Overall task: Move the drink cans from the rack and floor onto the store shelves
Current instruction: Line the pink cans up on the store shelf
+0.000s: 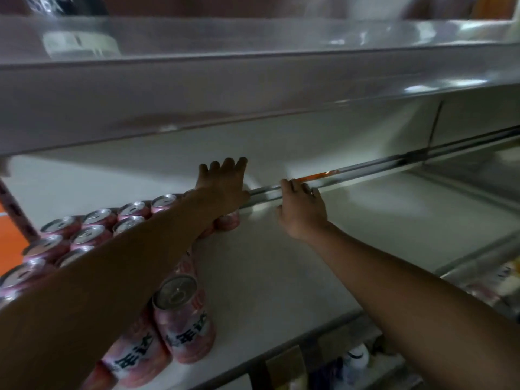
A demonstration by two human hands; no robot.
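Our left hand (222, 187), fingers straight, rests atop pink cans (177, 319), over a dozen along the shelf's (281, 263) left edge; our right hand (302, 212) is loosely curled and empty.

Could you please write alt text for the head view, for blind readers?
Two bare arms reach into a white shelf: the left hand lies over a pink can, the right hand near the back rail. More cans stand left.

A person's left hand (222, 190), fingers straight, covers a pink can (229, 222) at the back of a white shelf (281, 263) beside rows of pink cans (90, 235), the right hand (302, 212) touching the rear metal rail (365, 168).
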